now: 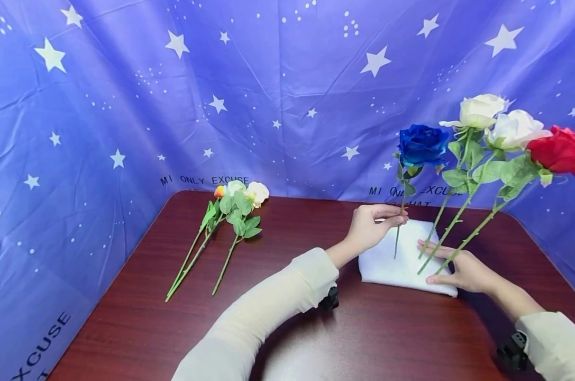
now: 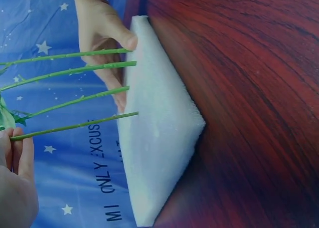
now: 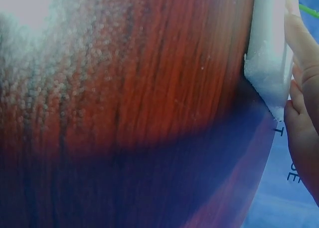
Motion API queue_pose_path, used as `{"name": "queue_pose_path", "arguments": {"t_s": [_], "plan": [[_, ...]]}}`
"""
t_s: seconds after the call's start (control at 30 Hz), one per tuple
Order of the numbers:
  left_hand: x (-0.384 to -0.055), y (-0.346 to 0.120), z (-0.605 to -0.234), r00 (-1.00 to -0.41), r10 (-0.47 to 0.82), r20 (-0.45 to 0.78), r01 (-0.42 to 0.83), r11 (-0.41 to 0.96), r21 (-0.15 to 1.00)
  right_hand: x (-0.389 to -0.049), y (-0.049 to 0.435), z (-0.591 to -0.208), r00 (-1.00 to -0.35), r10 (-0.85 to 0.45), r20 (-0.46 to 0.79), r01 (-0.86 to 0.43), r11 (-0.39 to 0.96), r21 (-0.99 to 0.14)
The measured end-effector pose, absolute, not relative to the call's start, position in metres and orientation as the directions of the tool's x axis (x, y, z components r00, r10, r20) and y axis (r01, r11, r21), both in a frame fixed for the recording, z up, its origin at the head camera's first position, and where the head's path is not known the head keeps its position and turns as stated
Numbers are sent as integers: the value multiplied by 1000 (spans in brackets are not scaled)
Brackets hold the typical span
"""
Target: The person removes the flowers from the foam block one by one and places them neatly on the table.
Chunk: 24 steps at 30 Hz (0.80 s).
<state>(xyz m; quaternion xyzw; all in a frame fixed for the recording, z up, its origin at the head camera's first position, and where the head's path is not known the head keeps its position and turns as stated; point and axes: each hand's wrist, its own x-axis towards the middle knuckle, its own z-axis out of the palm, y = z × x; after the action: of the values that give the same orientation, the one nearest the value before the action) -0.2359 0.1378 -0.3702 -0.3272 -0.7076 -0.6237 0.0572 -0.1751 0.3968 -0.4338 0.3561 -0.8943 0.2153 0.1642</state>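
My left hand [image 1: 370,227] pinches the stem of a blue rose [image 1: 422,145] between thumb and fingers. The stem's lower end meets the top of a white foam block [image 1: 387,272]; how deep it sits cannot be seen. With fingers spread, my right hand [image 1: 470,272] rests on the block's right side. Between the hands and above the right one, a cream rose [image 1: 482,111], a white rose [image 1: 518,129] and a red rose [image 1: 560,151] stand on the block, leaning right. In the left wrist view, several green stems [image 2: 94,92] reach the block's face.
On the left of the dark red wooden table [image 1: 306,227] lie several more flowers: a small orange one [image 1: 219,191], a pale one [image 1: 236,187] and a cream one [image 1: 257,194]. A blue star-printed cloth [image 1: 277,79] hangs behind and beside the table.
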Motion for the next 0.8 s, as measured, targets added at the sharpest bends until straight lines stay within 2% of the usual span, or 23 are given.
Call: {"name": "queue_pose_path", "arguments": {"t_s": [0.4, 0.6, 0.8], "plan": [[-239, 135, -373, -772, 446, 453, 564, 154, 811, -176, 399, -436, -694, -567, 443, -708, 650, -278], [-237, 134, -373, -793, 426, 434, 534, 145, 833, -176, 400, -436, -699, -563, 441, -703, 653, -281], [-233, 134, -374, -785, 387, 484, 560, 109, 822, -177, 399, -436, -688, -572, 446, -715, 638, -286]]}}
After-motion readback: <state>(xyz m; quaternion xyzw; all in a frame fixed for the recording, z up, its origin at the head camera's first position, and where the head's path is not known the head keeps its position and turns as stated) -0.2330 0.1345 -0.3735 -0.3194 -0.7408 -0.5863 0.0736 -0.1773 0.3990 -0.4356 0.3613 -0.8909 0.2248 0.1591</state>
